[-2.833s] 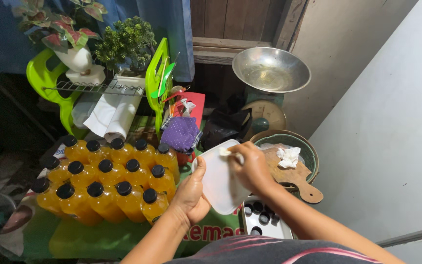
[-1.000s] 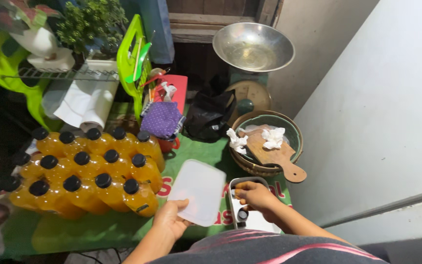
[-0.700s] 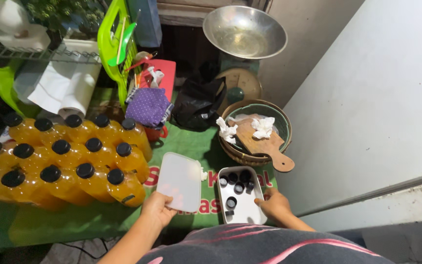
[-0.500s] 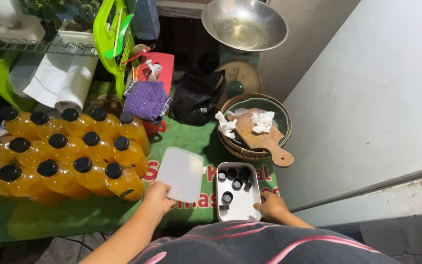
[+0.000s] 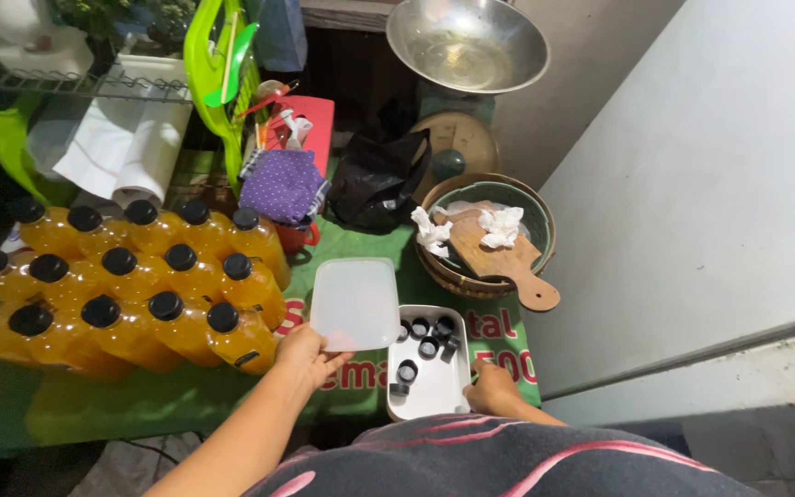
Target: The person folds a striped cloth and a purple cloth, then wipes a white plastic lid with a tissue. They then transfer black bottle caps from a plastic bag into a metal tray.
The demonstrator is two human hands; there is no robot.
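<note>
A person's left hand (image 5: 310, 354) pinches a translucent lid (image 5: 356, 302) lifted off the white container (image 5: 434, 382) of loose black caps (image 5: 423, 336), which the right hand (image 5: 494, 391) steadies. The orange bottles (image 5: 140, 294) on the green surface (image 5: 140, 405) are already capped.

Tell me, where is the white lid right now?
The white lid is held in the left hand, just left of the white tray of black caps and right of the orange bottles.
</note>
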